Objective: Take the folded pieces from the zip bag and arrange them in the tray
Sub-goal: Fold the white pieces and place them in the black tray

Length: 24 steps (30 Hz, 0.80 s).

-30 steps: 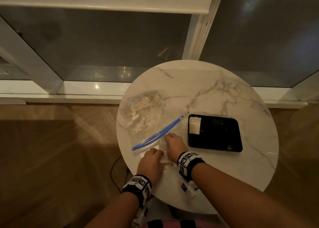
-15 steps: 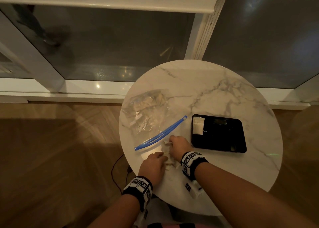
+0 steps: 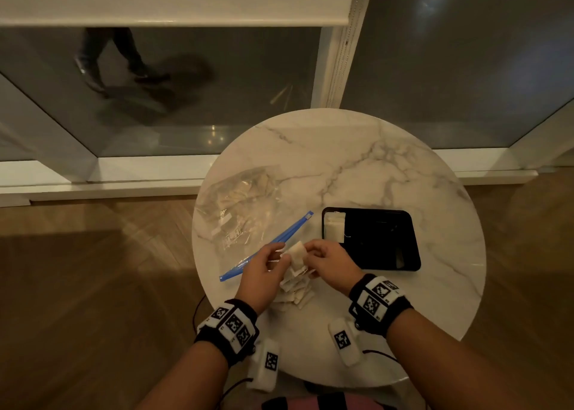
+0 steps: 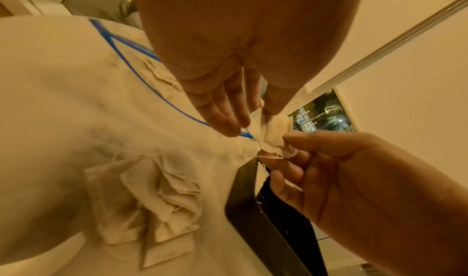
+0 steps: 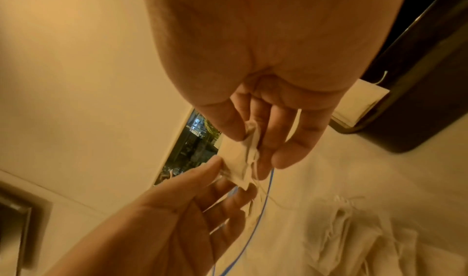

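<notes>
Left hand point(image 3: 260, 273): pinching small folded white fabric piece point(image 3: 296, 252) above round marble counter point(image 3: 403, 173).
Right hand point(image 3: 330, 262): pinching same piece.
Black rectangular tray point(image 3: 413, 242): holding one piece.
Clear zip bag point(image 3: 245, 210): lying left.

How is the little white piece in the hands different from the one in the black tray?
The held piece is up off the table, pinched by the left hand and right hand; the tray piece lies flat in the black tray. The held piece looks crumpled, the tray piece smooth. Both are white and folded.
</notes>
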Tool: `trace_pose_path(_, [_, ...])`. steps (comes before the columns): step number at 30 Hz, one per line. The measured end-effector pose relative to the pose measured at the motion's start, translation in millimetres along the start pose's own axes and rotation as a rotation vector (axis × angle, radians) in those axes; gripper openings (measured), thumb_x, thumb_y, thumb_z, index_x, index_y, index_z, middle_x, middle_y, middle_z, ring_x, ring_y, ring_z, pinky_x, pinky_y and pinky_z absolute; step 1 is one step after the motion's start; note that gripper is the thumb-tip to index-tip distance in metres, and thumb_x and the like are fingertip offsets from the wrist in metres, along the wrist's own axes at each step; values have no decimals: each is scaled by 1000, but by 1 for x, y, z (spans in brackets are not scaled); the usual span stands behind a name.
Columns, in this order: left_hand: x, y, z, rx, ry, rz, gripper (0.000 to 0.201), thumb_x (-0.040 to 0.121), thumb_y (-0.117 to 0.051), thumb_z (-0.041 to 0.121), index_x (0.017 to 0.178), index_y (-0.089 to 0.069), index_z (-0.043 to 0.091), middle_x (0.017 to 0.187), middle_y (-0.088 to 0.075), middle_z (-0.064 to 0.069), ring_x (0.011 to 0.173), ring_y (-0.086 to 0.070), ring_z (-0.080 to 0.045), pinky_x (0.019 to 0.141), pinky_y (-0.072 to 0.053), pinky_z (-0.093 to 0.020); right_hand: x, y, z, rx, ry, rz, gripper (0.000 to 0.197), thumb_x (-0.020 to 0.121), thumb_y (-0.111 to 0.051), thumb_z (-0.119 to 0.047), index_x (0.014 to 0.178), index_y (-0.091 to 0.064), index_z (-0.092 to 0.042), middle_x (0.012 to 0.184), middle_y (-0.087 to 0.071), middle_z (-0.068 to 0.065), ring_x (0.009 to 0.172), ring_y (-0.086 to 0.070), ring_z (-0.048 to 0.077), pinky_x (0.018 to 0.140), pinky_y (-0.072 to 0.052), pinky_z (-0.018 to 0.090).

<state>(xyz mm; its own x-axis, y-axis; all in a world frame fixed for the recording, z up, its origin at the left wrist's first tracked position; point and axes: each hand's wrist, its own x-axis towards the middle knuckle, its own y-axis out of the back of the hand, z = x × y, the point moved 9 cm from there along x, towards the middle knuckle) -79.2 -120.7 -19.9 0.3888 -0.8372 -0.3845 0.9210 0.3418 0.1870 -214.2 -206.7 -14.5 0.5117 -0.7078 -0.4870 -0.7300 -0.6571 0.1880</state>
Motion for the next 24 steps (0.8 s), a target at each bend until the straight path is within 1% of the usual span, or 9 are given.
trace_pose_path(4, [6, -13, 18, -82, -33, 28, 10, 97, -64, 12, 101, -72, 15, 88, -76, -5, 81, -71, -18, 70, -58, -29, -3, 17, -5, 108, 17, 48, 16, 95, -57, -5, 106, -69, -5, 84, -74, 8, 70, -69, 13, 62, -56, 22])
trace_pose_path(7, [9, -21, 17, -218, 40, 62, 10, 97, -63, 9, 102, -71, 9, 91, -77, -9, 82, -72, -19, 74, -58, -28, -8, 34, -5, 202, 6, 108, 12, 94, -61, -6, 103, -68, -5, 80, -73, 10, 67, -68, 15, 63, -58, 24])
trace_pose_path(10, [13, -33, 14, -370, 118, 66, 14, 98, -62, 8, 108, -68, 0, 98, -75, -19, 84, -70, -22, 78, -59, -30, -13, 45, -3, 279, -2, 98, 16, 90, -67, -5, 106, -67, -1, 84, -73, 18, 70, -70, 17, 65, -59, 26])
trace_pose_path(12, [14, -44, 17, -423, 124, 46, 16, 98, -62, 7, 109, -67, -3, 101, -75, -21, 89, -71, -24, 81, -59, -30, -14, 52, -2, 277, 5, 94, 19, 87, -71, -6, 106, -67, -5, 88, -73, 21, 72, -69, 19, 68, -59, 29])
trace_pose_path(15, [15, -58, 19, -503, 157, 33, 15, 97, -62, 5, 108, -66, -3, 102, -74, -21, 90, -72, -23, 84, -60, -29, -13, 64, -2, 261, 26, 109, 20, 85, -74, -7, 104, -68, -10, 85, -73, 14, 74, -68, 21, 71, -59, 34])
trace_pose_path(17, [16, -66, 21, -520, 179, 11, 14, 97, -62, 8, 108, -67, 0, 101, -74, -18, 89, -72, -24, 84, -60, -34, -12, 75, -4, 239, 42, 131, 16, 87, -71, -6, 103, -69, -9, 82, -72, 9, 72, -67, 18, 68, -59, 29])
trace_pose_path(19, [20, -71, 25, -418, 162, -16, 18, 97, -64, 17, 112, -68, 7, 104, -75, -14, 91, -71, -25, 81, -57, -40, -10, 84, -6, 193, 55, 135, 14, 90, -66, -4, 101, -71, -12, 78, -70, 5, 66, -64, 13, 64, -57, 25])
trace_pose_path(22, [27, -73, 32, -244, 96, -39, 15, 97, -65, 23, 110, -71, 19, 103, -74, -8, 88, -68, -19, 74, -53, -37, -6, 92, -12, 29, 112, 86, 16, 92, -64, -10, 98, -74, -20, 73, -68, -10, 65, -61, 3, 63, -50, 20])
trace_pose_path(24, [32, -78, 35, -219, 72, -62, 12, 97, -65, 21, 106, -73, 17, 98, -75, -10, 83, -67, -21, 73, -54, -34, -2, 97, -14, -64, 143, 73, 14, 93, -64, -16, 100, -75, -23, 75, -69, -15, 68, -60, -2, 67, -48, 18])
